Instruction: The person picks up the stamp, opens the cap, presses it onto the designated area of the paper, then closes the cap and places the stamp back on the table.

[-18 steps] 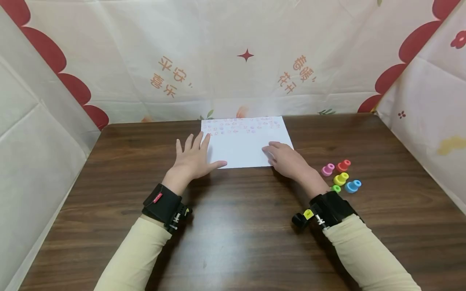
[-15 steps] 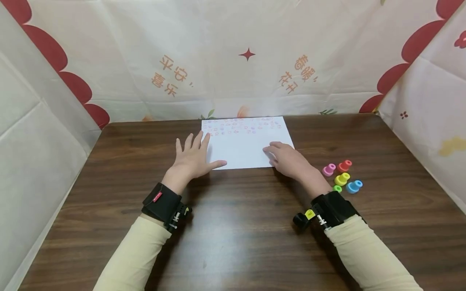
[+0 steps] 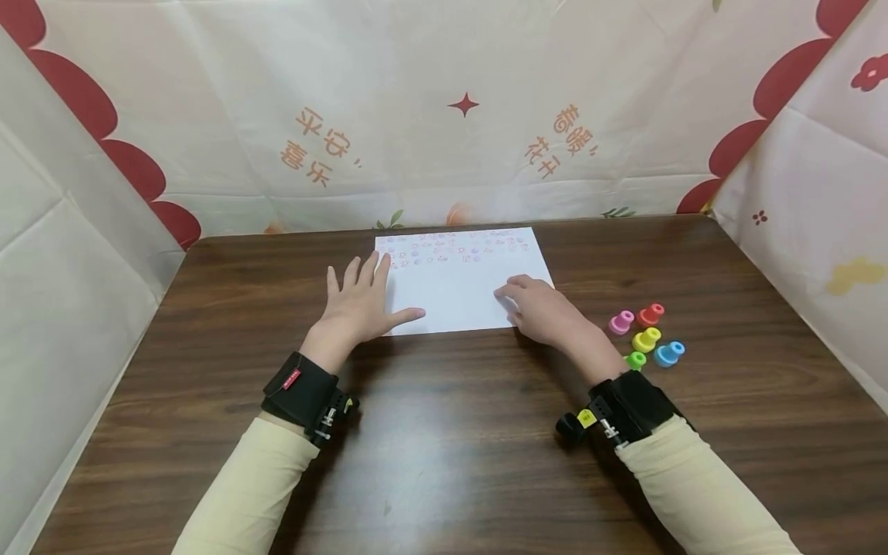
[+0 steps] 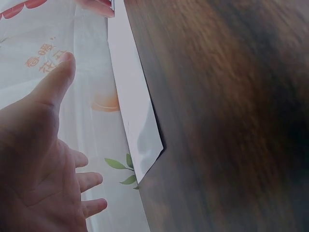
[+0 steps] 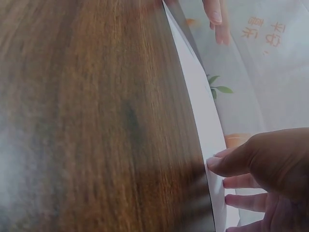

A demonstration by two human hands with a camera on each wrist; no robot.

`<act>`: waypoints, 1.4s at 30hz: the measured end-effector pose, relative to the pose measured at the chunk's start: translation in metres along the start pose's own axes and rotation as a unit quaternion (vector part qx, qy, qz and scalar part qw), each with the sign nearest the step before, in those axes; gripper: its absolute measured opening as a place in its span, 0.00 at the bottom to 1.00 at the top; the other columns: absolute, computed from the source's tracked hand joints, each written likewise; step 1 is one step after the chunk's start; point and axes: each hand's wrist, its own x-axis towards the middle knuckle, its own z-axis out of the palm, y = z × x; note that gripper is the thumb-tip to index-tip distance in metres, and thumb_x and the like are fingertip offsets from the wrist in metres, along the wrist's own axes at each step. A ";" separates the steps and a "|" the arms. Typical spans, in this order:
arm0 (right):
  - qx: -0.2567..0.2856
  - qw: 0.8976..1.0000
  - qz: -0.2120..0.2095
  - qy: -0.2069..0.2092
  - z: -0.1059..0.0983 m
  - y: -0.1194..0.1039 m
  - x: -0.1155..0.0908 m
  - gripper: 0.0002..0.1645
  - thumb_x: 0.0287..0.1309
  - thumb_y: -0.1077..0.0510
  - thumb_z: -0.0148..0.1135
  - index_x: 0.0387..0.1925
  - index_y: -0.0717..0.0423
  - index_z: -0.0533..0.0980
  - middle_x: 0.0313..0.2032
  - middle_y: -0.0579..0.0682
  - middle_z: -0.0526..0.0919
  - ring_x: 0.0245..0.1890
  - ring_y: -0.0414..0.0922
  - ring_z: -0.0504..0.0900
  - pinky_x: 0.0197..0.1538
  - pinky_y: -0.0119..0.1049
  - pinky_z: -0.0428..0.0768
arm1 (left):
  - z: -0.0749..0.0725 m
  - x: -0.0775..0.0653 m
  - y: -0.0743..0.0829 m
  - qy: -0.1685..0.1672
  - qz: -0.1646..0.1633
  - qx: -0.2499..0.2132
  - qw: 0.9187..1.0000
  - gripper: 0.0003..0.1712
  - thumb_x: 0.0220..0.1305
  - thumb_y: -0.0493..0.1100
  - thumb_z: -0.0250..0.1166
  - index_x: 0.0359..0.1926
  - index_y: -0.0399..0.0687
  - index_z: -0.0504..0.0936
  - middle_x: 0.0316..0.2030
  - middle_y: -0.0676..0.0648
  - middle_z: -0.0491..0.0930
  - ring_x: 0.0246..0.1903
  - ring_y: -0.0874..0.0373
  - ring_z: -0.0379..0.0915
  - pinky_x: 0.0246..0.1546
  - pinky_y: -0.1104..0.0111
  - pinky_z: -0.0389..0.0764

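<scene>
A white sheet of paper [image 3: 451, 297] lies near the table's back edge. Rows of small red and purple printed marks run along its far part; the near half is blank white. At the sheet's left edge is my left hand [image 3: 357, 304], its fingers spread and thumb stretched over the near left corner; the left wrist view shows the palm holding nothing. My right hand [image 3: 544, 308] rests its fingertips on the sheet's right part, fingers slightly bent. In the right wrist view, the right thumb [image 5: 224, 164] touches the paper close to its near edge.
Right of my right forearm stand several small knobbed plastic pieces: pink [image 3: 621, 322], red [image 3: 650, 314], yellow [image 3: 646, 340], blue [image 3: 670, 354] and green [image 3: 635, 361], the last partly behind the wrist strap. A printed cloth [image 3: 444, 162] hangs behind the brown wooden table [image 3: 444, 462].
The paper has slid a little toward me, away from the back edge. Both hands have shifted slightly nearer with hardly any change in shape. The coloured pieces stay in place.
</scene>
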 end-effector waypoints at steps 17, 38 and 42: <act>-0.001 1.000 -0.008 0.007 0.004 -0.011 -0.021 0.24 0.59 0.63 0.62 0.58 0.61 0.74 0.60 0.67 0.72 0.59 0.62 0.70 0.62 0.60 0.71 | -0.001 -0.003 -0.003 0.001 -0.002 0.005 1.000 0.64 0.52 0.81 0.48 0.75 0.47 0.36 0.76 0.40 0.38 0.72 0.39 0.33 0.68 0.34 0.34; -0.021 0.999 -0.025 0.024 0.007 -0.028 -0.055 0.23 0.53 0.63 0.67 0.53 0.60 0.77 0.54 0.65 0.76 0.53 0.61 0.75 0.55 0.59 0.78 | -0.002 -0.016 -0.005 0.027 0.006 0.007 1.000 0.65 0.51 0.81 0.49 0.75 0.46 0.36 0.75 0.39 0.40 0.71 0.39 0.36 0.68 0.35 0.38; -0.026 0.999 -0.022 0.014 0.009 -0.031 -0.061 0.25 0.51 0.62 0.69 0.53 0.59 0.77 0.54 0.64 0.77 0.52 0.60 0.75 0.55 0.58 0.78 | -0.001 -0.019 -0.006 0.028 0.008 0.007 1.000 0.65 0.51 0.81 0.49 0.75 0.46 0.36 0.75 0.39 0.41 0.71 0.38 0.37 0.68 0.34 0.38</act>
